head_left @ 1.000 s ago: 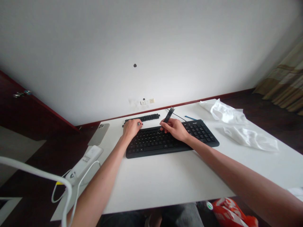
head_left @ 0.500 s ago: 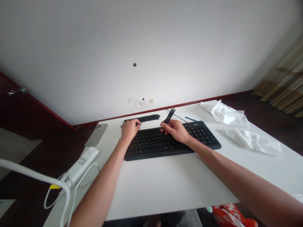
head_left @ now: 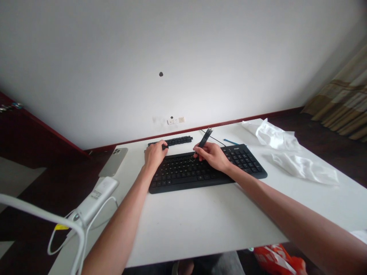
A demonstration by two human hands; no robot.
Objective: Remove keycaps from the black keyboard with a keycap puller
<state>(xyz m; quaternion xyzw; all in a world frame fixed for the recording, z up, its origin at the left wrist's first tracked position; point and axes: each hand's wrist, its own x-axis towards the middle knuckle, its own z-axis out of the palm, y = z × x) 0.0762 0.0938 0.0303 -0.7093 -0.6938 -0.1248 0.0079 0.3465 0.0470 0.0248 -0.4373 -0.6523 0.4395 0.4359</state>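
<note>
A black keyboard lies on the white table, slightly tilted across it. My right hand is closed around a slim black keycap puller, whose thin wire ends point down at the upper middle keys. At the keyboard's top left corner, my left hand pinches a small black piece that looks like a keycap. Just behind that hand lies a long bunch of loose black keycaps, partly covered by my fingers.
A phone and a white power strip with cables lie along the left edge of the table. Crumpled white plastic wrapping spreads at the right. Behind the keyboard are a blue stick and a dark cable. An orange bag is below the front edge.
My left hand has shifted a little up and away from the keyboard, with the small black piece still in its fingers. The right hand stays nearly in place. The whole view has tilted slightly.
</note>
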